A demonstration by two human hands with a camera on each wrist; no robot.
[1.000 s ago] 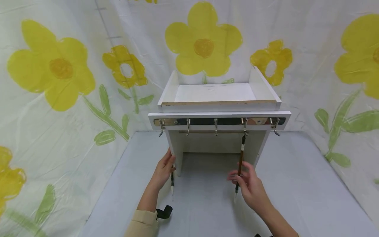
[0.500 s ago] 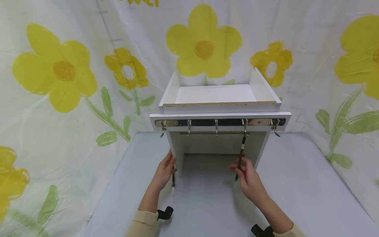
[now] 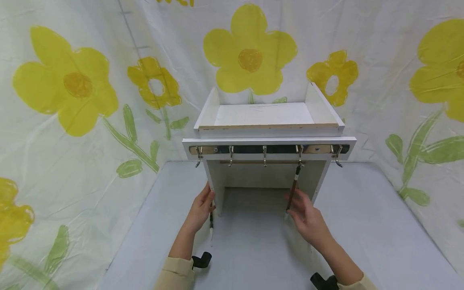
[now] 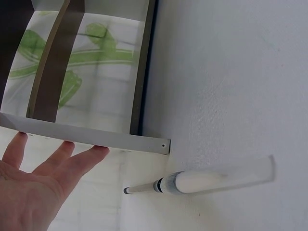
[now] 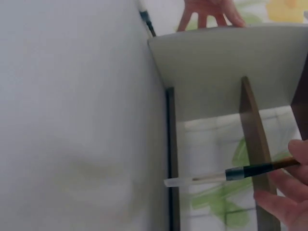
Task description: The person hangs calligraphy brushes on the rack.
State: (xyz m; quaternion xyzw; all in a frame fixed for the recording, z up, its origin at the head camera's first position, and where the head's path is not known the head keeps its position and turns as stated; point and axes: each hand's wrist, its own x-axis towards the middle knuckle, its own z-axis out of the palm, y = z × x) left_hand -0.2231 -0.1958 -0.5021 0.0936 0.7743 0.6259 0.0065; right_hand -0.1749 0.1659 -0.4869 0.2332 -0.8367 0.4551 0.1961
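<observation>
A calligraphy brush with a brown handle and a clear cap slants down from the fourth hook of the metal rail. My right hand has its thumb and fingers on either side of the lower handle; in the right wrist view the handle runs between thumb and fingers. My left hand touches the outer side of the white shelf unit with extended fingertips. Near that hand a second capped brush points downward, apart from the fingers in the left wrist view.
The rail carries several hooks across the unit's front, above the open lower space. An open white compartment tops the unit. It stands on a pale table before a flower-painted curtain.
The right hand has risen slightly along the brush, which now slants more, its lower end partly behind the hand. The left hand stays against the panel.
</observation>
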